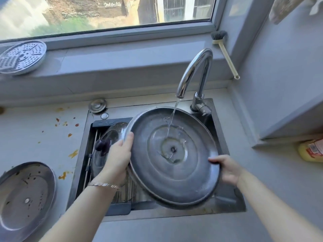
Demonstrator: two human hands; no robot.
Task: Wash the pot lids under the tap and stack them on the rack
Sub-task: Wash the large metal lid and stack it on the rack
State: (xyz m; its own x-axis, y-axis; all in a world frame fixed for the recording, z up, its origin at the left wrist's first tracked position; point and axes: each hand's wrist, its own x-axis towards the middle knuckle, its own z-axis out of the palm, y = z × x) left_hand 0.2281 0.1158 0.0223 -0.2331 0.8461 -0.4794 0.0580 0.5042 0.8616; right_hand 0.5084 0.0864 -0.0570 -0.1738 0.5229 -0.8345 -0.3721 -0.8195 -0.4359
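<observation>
Pot lid (174, 165), large and steel, is over the sink (225, 205), inner side up under the tap (194, 70) stream. Left hand (120, 154) and right hand (225, 168) grip opposite rims. Rinsing is in hand; next it needs tilting to drain, then the rack (97, 170) at the sink's left.

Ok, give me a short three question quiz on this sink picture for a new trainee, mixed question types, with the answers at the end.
1. True or false: water from the tap is running onto the big lid.
2. Which hand grips the big lid's near right edge? A) left hand B) right hand
3. Fill in: the lid with the dark knob lies on the ___ in the left part of the sink.

Key: 1 true. 2 B. 3 rack.
</observation>
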